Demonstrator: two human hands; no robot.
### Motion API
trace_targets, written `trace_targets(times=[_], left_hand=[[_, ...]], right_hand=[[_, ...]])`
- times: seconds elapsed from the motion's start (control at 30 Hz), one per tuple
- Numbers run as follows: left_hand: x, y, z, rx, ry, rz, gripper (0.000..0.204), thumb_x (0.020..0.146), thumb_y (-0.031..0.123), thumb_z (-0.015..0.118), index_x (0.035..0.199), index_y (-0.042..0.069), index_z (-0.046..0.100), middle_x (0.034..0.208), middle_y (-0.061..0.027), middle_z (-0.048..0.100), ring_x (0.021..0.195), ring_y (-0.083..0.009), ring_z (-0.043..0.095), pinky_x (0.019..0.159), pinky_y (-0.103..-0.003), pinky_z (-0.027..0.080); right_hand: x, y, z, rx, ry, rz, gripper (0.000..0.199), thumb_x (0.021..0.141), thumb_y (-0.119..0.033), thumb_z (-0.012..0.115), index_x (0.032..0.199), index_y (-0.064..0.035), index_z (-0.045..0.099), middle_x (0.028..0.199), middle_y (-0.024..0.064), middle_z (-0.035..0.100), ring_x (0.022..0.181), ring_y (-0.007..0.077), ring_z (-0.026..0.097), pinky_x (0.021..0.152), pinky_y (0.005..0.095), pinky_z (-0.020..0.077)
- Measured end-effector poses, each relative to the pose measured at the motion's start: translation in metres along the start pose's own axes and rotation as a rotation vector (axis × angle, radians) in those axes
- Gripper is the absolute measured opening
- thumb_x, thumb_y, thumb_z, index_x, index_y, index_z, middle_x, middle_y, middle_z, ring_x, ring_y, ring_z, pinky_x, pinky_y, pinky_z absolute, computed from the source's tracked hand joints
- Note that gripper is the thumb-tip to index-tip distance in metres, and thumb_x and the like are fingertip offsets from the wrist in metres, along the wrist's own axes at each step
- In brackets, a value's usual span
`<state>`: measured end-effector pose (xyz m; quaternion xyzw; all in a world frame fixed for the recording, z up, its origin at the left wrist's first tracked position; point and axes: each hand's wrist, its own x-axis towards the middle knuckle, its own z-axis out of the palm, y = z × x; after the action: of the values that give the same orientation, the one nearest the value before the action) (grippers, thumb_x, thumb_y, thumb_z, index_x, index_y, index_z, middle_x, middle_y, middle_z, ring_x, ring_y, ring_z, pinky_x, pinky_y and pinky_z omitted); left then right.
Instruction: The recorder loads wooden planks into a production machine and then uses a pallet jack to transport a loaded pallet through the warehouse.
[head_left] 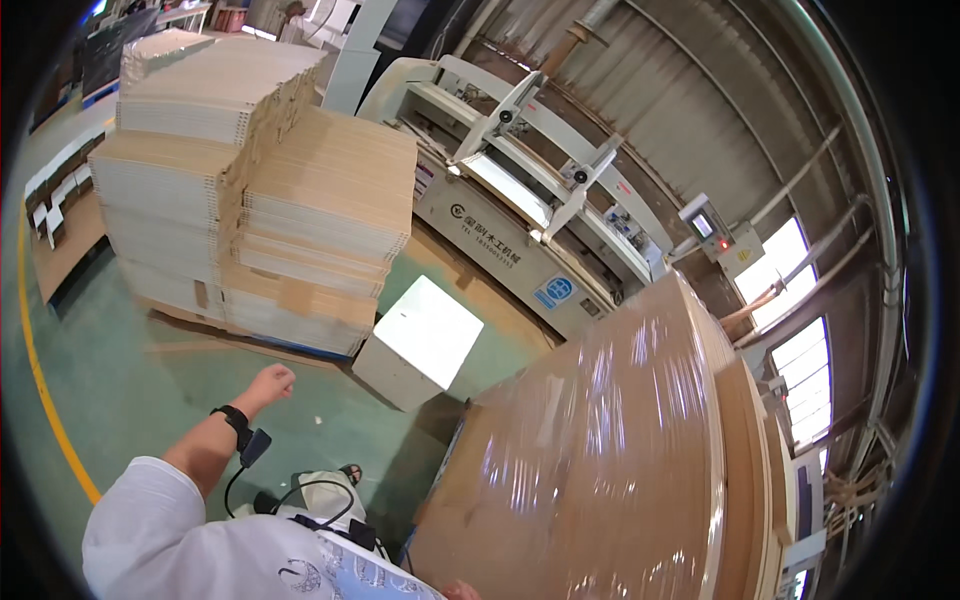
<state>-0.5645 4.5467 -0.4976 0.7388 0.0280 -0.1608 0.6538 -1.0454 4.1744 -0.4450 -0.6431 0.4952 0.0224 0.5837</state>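
My left hand (pixel 271 382) is held out over the green floor, its fingers curled in with nothing showing in them. A black strap with a small cabled device (pixel 254 447) sits on that wrist. Nearest to it stand a white box-shaped block (pixel 420 335) and, beyond, tall stacks of flat panels (pixel 320 165) with brown tops and white edges. Of my right hand (pixel 460 591) only a small part shows at the lower edge, beside a large film-wrapped stack of brown boards (pixel 590 440); its fingers are hidden.
Behind the white block runs a long grey woodworking machine (pixel 500 225) with a control panel (pixel 708 225) on an arm. A brown sheet carrying small white pieces (pixel 62 210) lies at the far left. A yellow line (pixel 45 370) crosses the green floor.
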Motion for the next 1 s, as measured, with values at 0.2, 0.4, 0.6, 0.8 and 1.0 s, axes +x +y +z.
trace_targets(times=[0.2, 0.4, 0.6, 0.8, 1.0], left_hand=[[0.110, -0.070, 0.052, 0.149, -0.293, -0.458, 0.021, 0.084, 0.024, 0.060, 0.092, 0.005, 0.058, 0.070, -0.0052, 0.060, 0.062, -0.0152, 0.060, 0.053, -0.030, 0.048], [0.240, -0.153, -0.006, 0.195, -0.024, -0.638, 0.020, 0.083, 0.024, 0.057, 0.082, 0.004, 0.059, 0.067, -0.0101, 0.059, 0.058, -0.0236, 0.059, 0.053, -0.035, 0.048], [0.451, -0.075, 0.121, 0.665, -0.333, -0.389, 0.024, 0.076, 0.027, 0.056, 0.070, 0.004, 0.061, 0.058, -0.0149, 0.059, 0.054, -0.0261, 0.058, 0.054, -0.041, 0.045], [0.636, -0.131, 0.236, 0.648, -0.519, -0.226, 0.034, 0.078, 0.031, 0.057, 0.067, -0.001, 0.059, 0.056, -0.0110, 0.058, 0.051, -0.0259, 0.055, 0.056, -0.037, 0.044], [0.692, -0.181, 0.288, 0.200, -0.301, -0.639, 0.058, 0.082, 0.038, 0.060, 0.108, -0.012, 0.048, 0.097, -0.0247, 0.060, 0.090, -0.0278, 0.061, 0.076, -0.038, 0.048]], right_hand=[[0.150, -0.114, 0.013, -0.010, -0.020, 0.112, 0.052, 0.089, -0.044, 0.049, 0.113, 0.0021, 0.054, 0.101, 0.0172, 0.060, 0.088, 0.0218, 0.059, 0.068, 0.0311, 0.0493], [0.235, -0.179, 0.031, 0.020, 0.014, 0.307, 0.049, 0.089, -0.041, 0.050, 0.112, 0.0013, 0.054, 0.103, 0.0156, 0.059, 0.090, 0.0202, 0.058, 0.071, 0.0319, 0.0487], [0.295, -0.207, 0.098, 0.101, 0.152, 0.514, 0.045, 0.089, -0.038, 0.050, 0.111, 0.0006, 0.055, 0.106, 0.0139, 0.059, 0.093, 0.0186, 0.057, 0.073, 0.0327, 0.0481], [0.325, -0.237, 0.158, 0.155, 0.252, 0.702, 0.041, 0.089, -0.035, 0.051, 0.110, -0.0001, 0.055, 0.108, 0.0123, 0.058, 0.096, 0.0170, 0.056, 0.076, 0.0335, 0.0476], [0.369, -0.219, 0.182, 0.125, 0.207, 0.786, 0.038, 0.089, -0.032, 0.052, 0.109, -0.0008, 0.056, 0.111, 0.0106, 0.058, 0.099, 0.0153, 0.055, 0.078, 0.0343, 0.0470]])
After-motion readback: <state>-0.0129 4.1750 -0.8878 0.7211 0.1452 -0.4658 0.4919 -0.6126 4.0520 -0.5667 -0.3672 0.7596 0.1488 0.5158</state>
